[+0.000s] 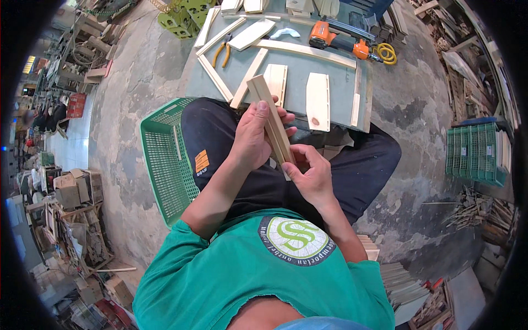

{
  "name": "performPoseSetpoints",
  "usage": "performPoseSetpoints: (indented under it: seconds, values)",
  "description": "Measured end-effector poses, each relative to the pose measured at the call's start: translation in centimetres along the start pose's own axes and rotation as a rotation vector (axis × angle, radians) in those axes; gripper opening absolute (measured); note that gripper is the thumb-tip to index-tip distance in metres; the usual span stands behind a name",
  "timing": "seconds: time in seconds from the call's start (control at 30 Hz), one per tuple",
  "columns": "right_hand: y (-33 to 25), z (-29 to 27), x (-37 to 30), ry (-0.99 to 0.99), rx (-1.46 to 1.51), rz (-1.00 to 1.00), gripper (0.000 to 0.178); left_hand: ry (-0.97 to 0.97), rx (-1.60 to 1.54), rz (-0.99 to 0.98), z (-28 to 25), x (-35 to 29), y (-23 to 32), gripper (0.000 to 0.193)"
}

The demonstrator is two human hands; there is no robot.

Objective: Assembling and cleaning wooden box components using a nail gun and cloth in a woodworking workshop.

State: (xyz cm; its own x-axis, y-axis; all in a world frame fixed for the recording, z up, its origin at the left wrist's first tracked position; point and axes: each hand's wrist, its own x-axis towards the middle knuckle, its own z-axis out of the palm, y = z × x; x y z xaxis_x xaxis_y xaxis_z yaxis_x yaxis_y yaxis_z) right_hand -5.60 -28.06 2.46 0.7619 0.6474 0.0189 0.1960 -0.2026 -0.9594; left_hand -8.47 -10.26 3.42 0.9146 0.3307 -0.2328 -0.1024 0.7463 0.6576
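Observation:
Between my two hands, above my lap, a narrow bundle of wooden strips [271,121] is held at a slant. My left hand [254,132] wraps round its upper part, the thumb lying along the near face. Lower down, my right hand [311,173] pinches the bottom end between thumb and fingers. Just beyond the strips lies the work table [297,60], with a pale board with angled corners [317,102] near its front edge. Another pale board [276,77] is partly covered by the strips I hold.
On the table are pliers with orange handles [223,55], an orange nail gun [341,41] and a long curved wooden strip [308,52]. A green plastic basket [165,159] stands by my left leg. Green crates [476,154] sit on the floor at right, near scrap wood [478,212].

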Motion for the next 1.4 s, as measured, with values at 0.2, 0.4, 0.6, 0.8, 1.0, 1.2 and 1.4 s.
performPoseSetpoints:
  seconds: [0.2, 0.4, 0.6, 0.8, 1.0, 1.2, 1.4]
  values:
    - [0.6, -0.8, -0.3, -0.088, 0.158, 0.197, 0.029, 0.008, 0.143, -0.041, 0.7, 0.0, -0.7, 0.044]
    - [1.3, -1.2, -1.1, -0.09, 0.441, 0.261, 0.028, -0.024, 0.633, 0.062, -0.4, 1.5, 1.5, 0.052]
    - [0.5, -1.4, -1.5, -0.138, 0.46, 0.287, 0.028, -0.064, 0.684, 0.037, -0.5, 1.7, 2.9, 0.054]
    - [0.5, -1.8, -1.7, -0.147, 0.444, 0.279, 0.026, -0.1, 0.67, 0.028, -2.1, 2.4, 2.5, 0.055]
    - [-0.3, -3.1, -2.2, -0.289, 0.629, 0.244, 0.047, -0.078, 0.57, -0.008, -3.7, 3.1, 2.3, 0.055]
    - [-0.4, -3.8, -2.4, -0.368, 0.269, 0.052, 0.063, -0.015, 0.486, -0.02, -4.7, 3.5, 2.4, 0.056]
    - [0.3, -3.1, -2.2, -0.355, 0.093, -0.073, 0.059, 0.03, 0.379, -0.09, -6.4, 3.2, 2.3, 0.056]
